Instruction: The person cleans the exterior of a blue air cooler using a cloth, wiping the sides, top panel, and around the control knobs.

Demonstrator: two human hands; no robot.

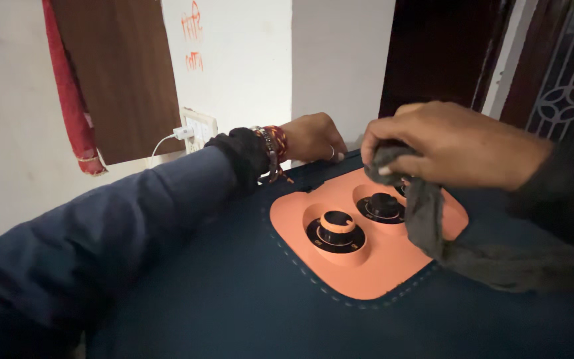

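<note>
My right hand (450, 141) is bunched around a grey cloth (426, 213) and holds it over the far right part of an orange control panel (360, 266). The cloth hangs down across the panel's right edge onto the dark blue top (234, 299) of an appliance. Two black dials with orange caps sit in round recesses: one nearer (337, 226), one farther (383, 205) right beside the cloth. My left hand (313, 137), with a ring and thread bracelets at the wrist, rests curled on the appliance's far edge, fingers bent over it.
A white wall socket (197, 129) with a plugged-in charger and cable is behind my left arm. A red cloth (71, 100) hangs beside a brown board on the wall. A dark door and a patterned metal grille (563, 100) stand at the right.
</note>
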